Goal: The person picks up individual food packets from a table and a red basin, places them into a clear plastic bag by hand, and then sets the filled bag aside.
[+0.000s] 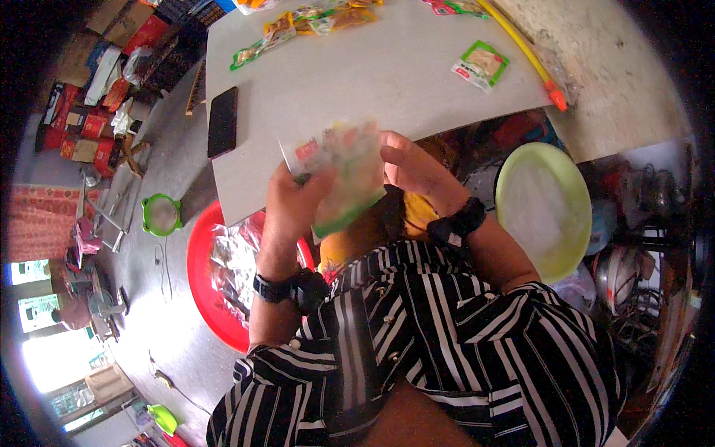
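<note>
My left hand (299, 198) grips blurred plastic food packets (354, 167) with green edges and red print; how many is unclear. Fingers of my right hand (410, 167) are curled at the right edge of these packets, and whether they pinch them is hard to tell. Beyond, on the pale table (335, 84), a green-edged food packet (481, 64) lies at the right. A row of yellow and green food packets (313, 22) runs along the far side. A black smartphone (223, 122) rests at the table's left edge.
Below the table's left corner stands a red basin (206, 279) holding clear plastic packets. A pale green basin (544, 212) is at the right. A yellow tube with an orange tip (525, 47) lies along the table's right edge. Cardboard boxes (84, 128) are piled far left.
</note>
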Motion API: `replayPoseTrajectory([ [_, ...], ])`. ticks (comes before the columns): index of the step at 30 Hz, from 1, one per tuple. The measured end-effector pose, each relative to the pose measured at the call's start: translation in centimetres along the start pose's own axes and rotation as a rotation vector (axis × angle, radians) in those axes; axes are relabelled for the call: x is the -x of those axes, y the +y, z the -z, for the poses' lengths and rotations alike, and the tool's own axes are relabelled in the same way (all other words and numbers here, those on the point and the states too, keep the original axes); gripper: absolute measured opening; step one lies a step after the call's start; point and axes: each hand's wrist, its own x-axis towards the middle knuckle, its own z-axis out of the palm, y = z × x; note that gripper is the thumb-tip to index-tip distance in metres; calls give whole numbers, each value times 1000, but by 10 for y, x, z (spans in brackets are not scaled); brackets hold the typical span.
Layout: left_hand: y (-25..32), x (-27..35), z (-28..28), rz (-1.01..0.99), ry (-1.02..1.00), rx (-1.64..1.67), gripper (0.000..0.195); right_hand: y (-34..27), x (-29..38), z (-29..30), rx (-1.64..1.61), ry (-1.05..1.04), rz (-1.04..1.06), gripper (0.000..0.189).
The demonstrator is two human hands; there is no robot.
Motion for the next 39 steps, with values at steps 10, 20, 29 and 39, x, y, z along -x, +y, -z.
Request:
replayPoseTrajectory([
  [10,-22,-13,-1,91,89,426,26,8,8,23,86,35,-28,41],
  [20,-75,-38,13,213,-74,879,18,-84,-14,52,866,-61,-270,30],
  [29,-102,-28,-22,317,-170,1102,27,-106,-79,113,1660,-19,4,26],
  [39,-103,-21,-24,409,-93,1085,29,-40,-68,40,2069,303,451,28],
])
